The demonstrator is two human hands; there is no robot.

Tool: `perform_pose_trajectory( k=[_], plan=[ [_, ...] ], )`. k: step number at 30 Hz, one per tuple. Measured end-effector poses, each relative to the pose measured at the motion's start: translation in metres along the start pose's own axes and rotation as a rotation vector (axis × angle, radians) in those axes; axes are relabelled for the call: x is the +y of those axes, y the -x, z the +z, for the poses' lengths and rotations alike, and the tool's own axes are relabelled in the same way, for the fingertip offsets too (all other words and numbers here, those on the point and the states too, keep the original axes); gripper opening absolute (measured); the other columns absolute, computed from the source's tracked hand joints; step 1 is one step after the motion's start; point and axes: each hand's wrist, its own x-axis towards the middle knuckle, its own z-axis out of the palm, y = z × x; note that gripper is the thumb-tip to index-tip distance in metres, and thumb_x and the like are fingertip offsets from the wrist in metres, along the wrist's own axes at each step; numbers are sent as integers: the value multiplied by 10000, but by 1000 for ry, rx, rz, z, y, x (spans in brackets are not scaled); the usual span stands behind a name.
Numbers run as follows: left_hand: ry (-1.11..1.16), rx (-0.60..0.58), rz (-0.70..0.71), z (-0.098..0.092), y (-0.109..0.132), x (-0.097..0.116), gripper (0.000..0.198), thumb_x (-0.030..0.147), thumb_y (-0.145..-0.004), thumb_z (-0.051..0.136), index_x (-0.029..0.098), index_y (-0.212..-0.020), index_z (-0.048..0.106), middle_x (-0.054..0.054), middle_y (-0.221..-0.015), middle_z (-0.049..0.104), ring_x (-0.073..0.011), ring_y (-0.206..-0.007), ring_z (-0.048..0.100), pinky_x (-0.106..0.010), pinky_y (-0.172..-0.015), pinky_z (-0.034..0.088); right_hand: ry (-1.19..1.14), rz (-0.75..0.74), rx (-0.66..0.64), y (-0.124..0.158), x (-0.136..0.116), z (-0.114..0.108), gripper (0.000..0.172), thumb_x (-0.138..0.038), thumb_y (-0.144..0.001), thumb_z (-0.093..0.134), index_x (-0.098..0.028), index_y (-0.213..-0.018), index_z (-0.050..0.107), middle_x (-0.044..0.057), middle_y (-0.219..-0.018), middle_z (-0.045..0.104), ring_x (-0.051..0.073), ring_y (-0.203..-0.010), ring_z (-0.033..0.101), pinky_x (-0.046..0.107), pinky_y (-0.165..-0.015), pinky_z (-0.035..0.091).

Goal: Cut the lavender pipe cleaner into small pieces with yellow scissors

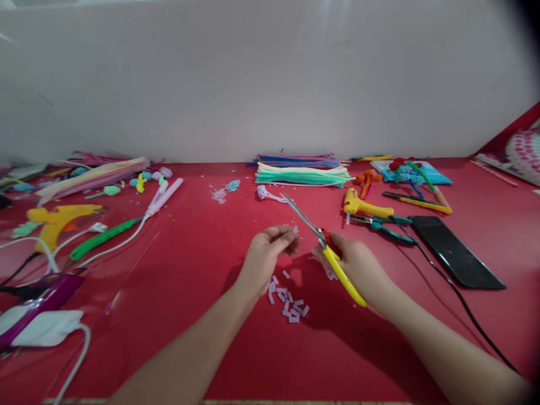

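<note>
My left hand hovers over the red table, fingers pinched on a small pale lilac piece. My right hand grips yellow-handled scissors, blades pointing up and left, tips close to the pinched piece. Under both hands lies a heap of several short lilac cut bits. A lilac pipe-cleaner flower lies just beyond the scissor tips.
A stack of coloured pipe cleaners lies at the back. Right: a yellow glue gun, teal pliers, a black phone, a black cord. Left: another glue gun, a pink-white tool, white cables, purple device.
</note>
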Motion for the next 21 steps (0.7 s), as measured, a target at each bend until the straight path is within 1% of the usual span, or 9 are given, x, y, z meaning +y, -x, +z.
perform_pose_trajectory(
  k=[3, 5, 8, 11, 15, 18, 21],
  plan=[
    [-132, -137, -29, 4, 3, 0, 150, 273, -722, 531, 144, -705, 606, -40, -642, 585, -126, -585, 528, -256, -610, 417, -311, 25, -10, 2, -3, 1, 297, -469, -723, 409, -191, -744, 511, -21, -537, 504, 101, -472, 443, 204, -439, 278],
    [-205, -198, -28, 6, 5, 1, 153, 272, -729, 520, 154, -693, 610, -31, -616, 581, -129, -581, 529, -257, -607, 417, -479, 36, -21, 3, -6, -1, 269, -441, -709, 441, -183, -731, 512, -29, -545, 492, 90, -483, 429, 196, -452, 309],
    [-239, -245, -38, 8, 7, 1, 141, 257, -727, 520, 158, -690, 612, -23, -618, 577, -121, -573, 524, -250, -605, 415, -592, 58, -59, 5, -12, -7, 236, -409, -696, 472, -175, -679, 494, -39, -527, 456, 76, -474, 398, 188, -454, 321],
    [-255, -263, -52, 9, 8, -1, 126, 248, -717, 529, 160, -680, 611, -15, -603, 560, -116, -559, 515, -241, -584, 408, -606, 66, -60, 6, -14, -10, 214, -381, -685, 491, -168, -666, 488, -52, -496, 408, 67, -457, 365, 181, -433, 303],
    [-290, -237, -43, 9, 9, -6, 91, 239, -687, 555, 172, -668, 612, -14, -609, 550, -120, -559, 507, -244, -581, 408, -539, 50, -49, 6, -13, -7, 166, -323, -682, 467, -165, -633, 483, -49, -492, 404, 64, -459, 362, 175, -423, 288],
    [-332, -205, 5, 10, 10, -8, 54, 212, -665, 569, 185, -679, 614, -14, -641, 553, -126, -592, 501, -248, -604, 408, -459, 13, -48, 5, -8, -1, 133, -293, -675, 445, -173, -629, 478, -48, -494, 421, 69, -461, 386, 174, -420, 279],
    [-383, -187, 48, 10, 10, -8, 26, 199, -647, 585, 190, -651, 609, -3, -612, 539, -122, -582, 489, -243, -589, 401, -392, -24, -41, 4, -5, 3, 151, -313, -692, 428, -180, -644, 478, -45, -500, 438, 76, -460, 402, 179, -416, 269]
  ],
)
